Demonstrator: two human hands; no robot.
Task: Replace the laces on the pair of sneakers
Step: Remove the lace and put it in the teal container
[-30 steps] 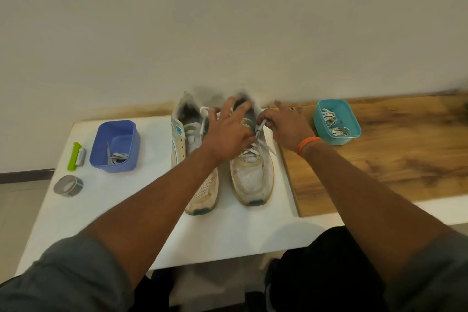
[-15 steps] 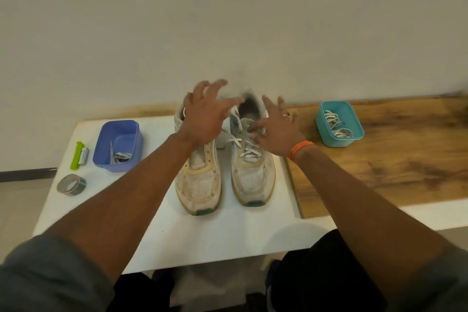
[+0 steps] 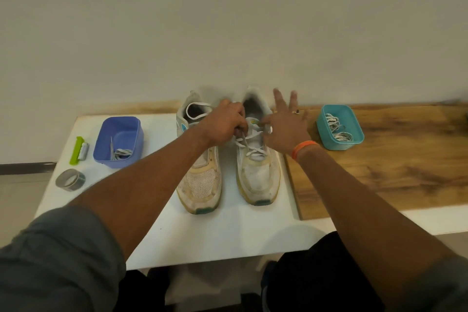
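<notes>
A white bench (image 3: 228, 235) carries a wooden board (image 3: 392, 172) on its right part, and the pair of sneakers stands side by side at the middle, toes near. The left sneaker (image 3: 200, 185) has a loose lace looped at its far opening; the right sneaker (image 3: 258, 180) is laced partway. The left hand (image 3: 225, 124) has its grip curled tight on the lace (image 3: 249, 144) of the right sneaker, while the right hand (image 3: 286, 126) pinches at the tongue, other fingers spread wide. A blue tub (image 3: 119, 142) sits left, a teal tub (image 3: 339, 126) of laces right; a tape roll (image 3: 70, 179) lies near left.
</notes>
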